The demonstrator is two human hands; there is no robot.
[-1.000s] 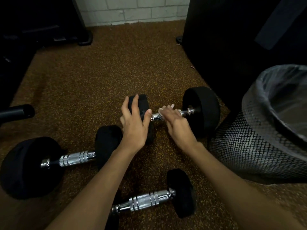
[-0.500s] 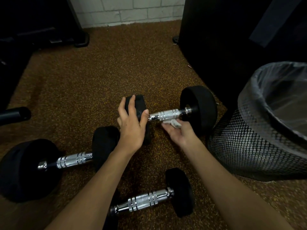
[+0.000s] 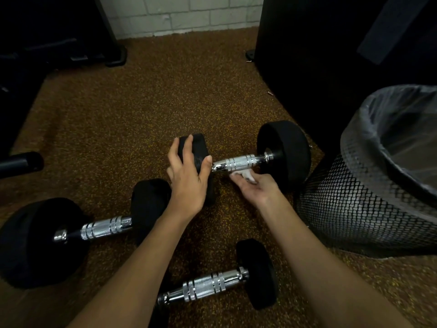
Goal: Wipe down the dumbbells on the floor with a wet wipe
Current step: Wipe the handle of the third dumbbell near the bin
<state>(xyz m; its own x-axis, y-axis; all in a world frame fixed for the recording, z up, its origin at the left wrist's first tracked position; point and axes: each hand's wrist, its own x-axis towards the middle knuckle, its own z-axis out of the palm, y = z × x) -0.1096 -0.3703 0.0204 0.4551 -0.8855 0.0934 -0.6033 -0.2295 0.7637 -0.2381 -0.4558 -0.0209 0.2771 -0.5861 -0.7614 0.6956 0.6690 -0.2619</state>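
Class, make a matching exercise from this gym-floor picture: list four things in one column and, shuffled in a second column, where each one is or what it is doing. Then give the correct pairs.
Things
1. left hand
2. right hand
3. wet wipe
4. mesh bin

Places or states
A. stands at the far right, lined with a clear bag
B. rests on the black end of the far dumbbell
C. white, pressed under the chrome handle
D. palm up below the handle, holding the wipe

Pairs: 1-B, 2-D, 3-C, 4-A
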